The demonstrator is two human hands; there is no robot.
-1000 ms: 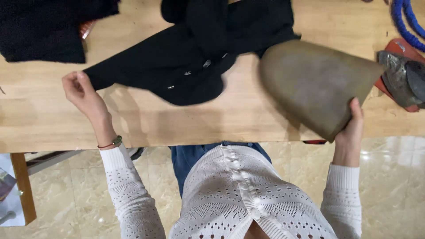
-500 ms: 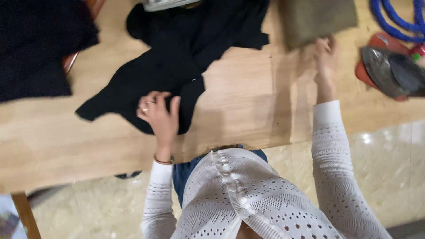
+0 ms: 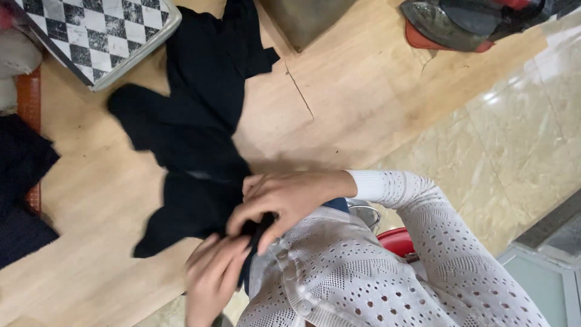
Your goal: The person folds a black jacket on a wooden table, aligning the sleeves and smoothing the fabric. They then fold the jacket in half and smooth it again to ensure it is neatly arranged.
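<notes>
A black garment (image 3: 193, 139) lies spread on the wooden table (image 3: 351, 103), reaching from the far edge to the near one. My right hand (image 3: 290, 197), in a white knitted sleeve, rests over the garment's near end and pinches a fold of black cloth. Just below it, at the table's edge, my left hand (image 3: 212, 275) grips the same fold. The two hands touch each other there. The cloth between the fingers is partly hidden.
A black-and-white checkered board (image 3: 97, 36) lies at the far left. An olive-brown pad (image 3: 305, 18) and a clothes iron (image 3: 451, 24) on a red rest sit at the far side. Another dark garment (image 3: 18, 200) lies at the left. A red stool (image 3: 396, 239) stands on the tiled floor.
My right hand has left the olive-brown pad and come to the black garment. My left hand has slid to the garment's near end. Both now hold it together; the view has tilted.
</notes>
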